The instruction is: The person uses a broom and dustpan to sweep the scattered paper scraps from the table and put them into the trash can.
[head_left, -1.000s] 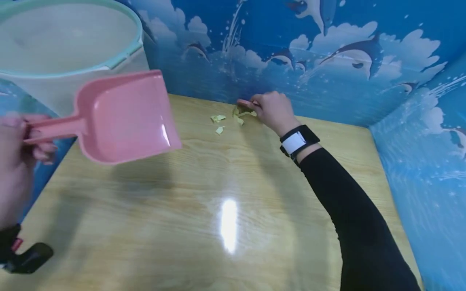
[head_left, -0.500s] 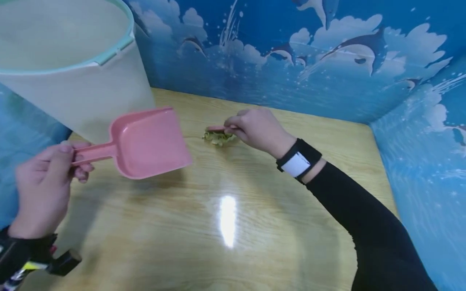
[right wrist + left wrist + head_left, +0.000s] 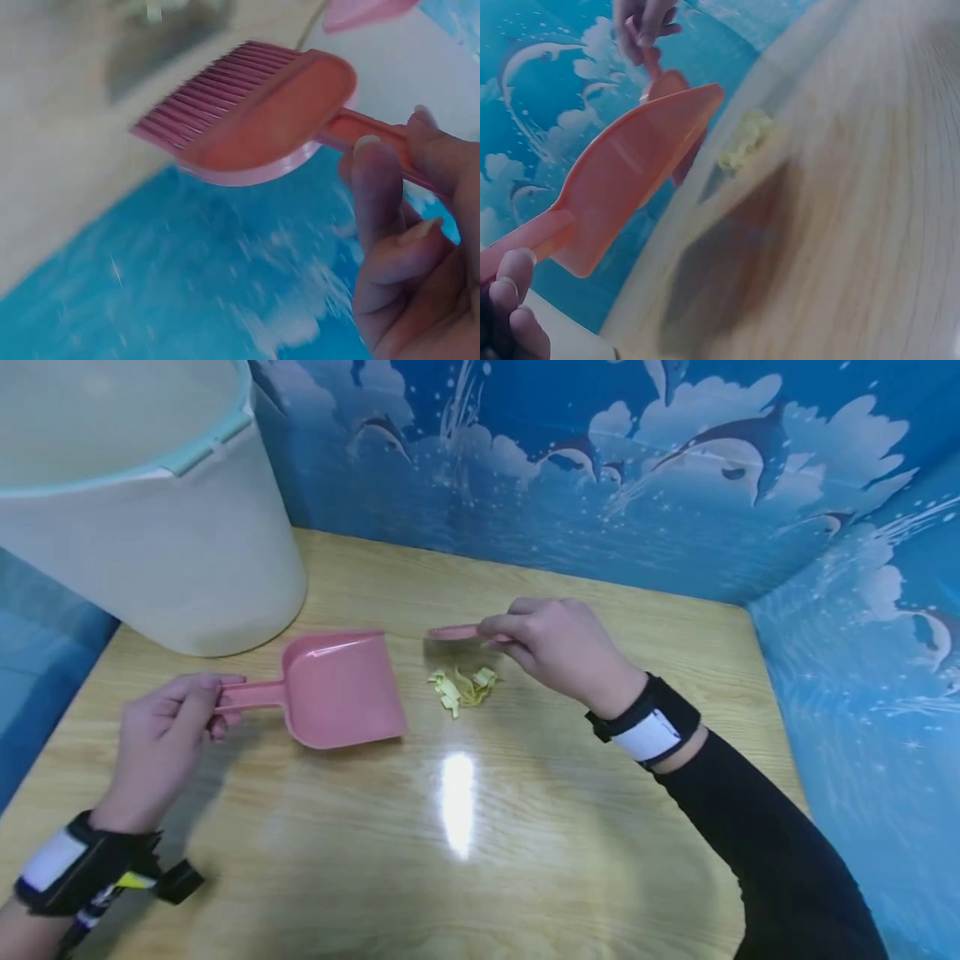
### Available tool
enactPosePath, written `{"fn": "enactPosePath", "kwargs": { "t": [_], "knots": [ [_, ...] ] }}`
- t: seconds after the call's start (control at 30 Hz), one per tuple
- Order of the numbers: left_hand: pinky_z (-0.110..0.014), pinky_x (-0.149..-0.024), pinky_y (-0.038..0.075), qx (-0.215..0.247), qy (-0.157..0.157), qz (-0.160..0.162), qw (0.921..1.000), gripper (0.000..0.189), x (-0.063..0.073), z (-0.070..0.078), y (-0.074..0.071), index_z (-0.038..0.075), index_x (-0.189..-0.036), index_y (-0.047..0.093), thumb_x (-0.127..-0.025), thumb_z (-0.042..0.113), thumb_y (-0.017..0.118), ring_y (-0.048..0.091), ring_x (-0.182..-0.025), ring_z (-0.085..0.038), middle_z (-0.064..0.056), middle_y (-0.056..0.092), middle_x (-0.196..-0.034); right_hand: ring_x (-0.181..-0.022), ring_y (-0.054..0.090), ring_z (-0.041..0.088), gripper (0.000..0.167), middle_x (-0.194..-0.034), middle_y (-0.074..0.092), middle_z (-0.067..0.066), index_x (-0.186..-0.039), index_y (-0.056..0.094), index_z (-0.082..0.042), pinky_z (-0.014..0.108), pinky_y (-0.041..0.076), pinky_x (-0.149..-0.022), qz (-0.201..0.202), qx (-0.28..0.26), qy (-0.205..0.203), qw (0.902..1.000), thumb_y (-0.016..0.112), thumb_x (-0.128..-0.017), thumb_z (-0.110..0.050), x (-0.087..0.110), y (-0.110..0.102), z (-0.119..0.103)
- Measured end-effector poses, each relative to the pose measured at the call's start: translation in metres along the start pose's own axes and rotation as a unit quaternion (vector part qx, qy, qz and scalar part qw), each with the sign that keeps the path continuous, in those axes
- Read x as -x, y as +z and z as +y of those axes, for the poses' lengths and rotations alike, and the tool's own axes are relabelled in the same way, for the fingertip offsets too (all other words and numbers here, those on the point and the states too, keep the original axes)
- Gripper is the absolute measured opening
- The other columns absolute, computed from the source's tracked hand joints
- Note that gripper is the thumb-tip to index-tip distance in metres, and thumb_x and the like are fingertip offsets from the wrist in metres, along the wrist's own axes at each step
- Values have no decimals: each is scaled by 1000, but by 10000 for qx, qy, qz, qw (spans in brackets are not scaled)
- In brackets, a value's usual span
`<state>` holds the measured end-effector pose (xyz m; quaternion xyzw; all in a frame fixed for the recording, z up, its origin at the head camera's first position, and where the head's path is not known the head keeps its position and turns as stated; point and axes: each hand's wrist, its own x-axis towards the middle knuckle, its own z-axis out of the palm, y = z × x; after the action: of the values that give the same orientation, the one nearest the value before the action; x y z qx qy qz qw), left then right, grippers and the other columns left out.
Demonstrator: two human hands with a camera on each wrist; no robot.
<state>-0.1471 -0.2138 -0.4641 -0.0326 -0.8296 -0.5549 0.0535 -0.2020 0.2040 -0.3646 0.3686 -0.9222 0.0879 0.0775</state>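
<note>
My left hand (image 3: 168, 727) grips the handle of a pink dustpan (image 3: 345, 689), its flat lip facing right and held just over the table. In the left wrist view the dustpan (image 3: 630, 161) hangs tilted above its own shadow. With my right hand (image 3: 562, 647) I hold a small pink brush (image 3: 453, 632) by its handle. Its pink bristles (image 3: 217, 94) show in the right wrist view, raised off the table. A little heap of yellowish scraps (image 3: 465, 687) lies on the wood, right of the dustpan's lip and on the near side of the brush.
A tall white bin (image 3: 217, 543) with a mint-green rim stands at the table's back left corner. Blue dolphin-print sheeting (image 3: 525, 468) rises behind the wooden table (image 3: 525, 843) and along its right side.
The scraps were near the back edge, a few apart; now they form one heap nearer me. The brush came left and nearer, then lifted off them. The dustpan moved right and down towards them.
</note>
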Motion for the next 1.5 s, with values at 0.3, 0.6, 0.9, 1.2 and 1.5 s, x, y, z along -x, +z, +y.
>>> {"fn": "enactPosePath", "kwargs": {
  "t": [0.3,0.6,0.9,1.2,1.5],
  "knots": [
    [-23,-51,48,-70,125,-348,9993,35,-1,-13,21,-2,-113,68,-110,23,43,58,-61,-11,2,67,-75,-59,58,9,18,-98,73,0,-114,77,-24,27,44,-50,-145,-28,-333,9993,71,-97,-24,33,23,-7],
    [-26,-50,49,-123,-66,-845,9963,36,3,-7,30,2,-117,70,-111,25,43,60,-61,-18,-4,70,-77,-62,66,12,20,-89,72,-1,-115,75,-20,30,46,-47,596,54,34,9982,69,-98,-29,77,-6,-13],
    [-28,-48,46,-13,189,-1181,9928,33,3,-2,47,3,-112,71,-110,24,46,57,-58,-21,-10,69,-75,-40,47,12,24,-56,53,-3,-79,63,-11,30,33,-37,865,801,810,9897,61,-100,-23,72,3,-15],
    [-25,-47,43,46,422,-1242,9914,31,1,-1,59,3,-112,72,-110,22,48,55,-56,-18,-12,68,-74,-39,35,4,31,-51,40,-9,-71,54,-17,24,27,-38,1151,54,587,9916,59,-101,-25,34,21,-55],
    [-28,-50,49,140,93,-1428,9896,35,4,-4,66,5,-116,70,-110,29,46,60,-61,-23,-9,70,-78,-44,41,0,19,-58,55,-9,-89,69,-11,21,30,-39,1418,-257,91,9895,59,-101,-22,7,17,-89]
  ]
}}
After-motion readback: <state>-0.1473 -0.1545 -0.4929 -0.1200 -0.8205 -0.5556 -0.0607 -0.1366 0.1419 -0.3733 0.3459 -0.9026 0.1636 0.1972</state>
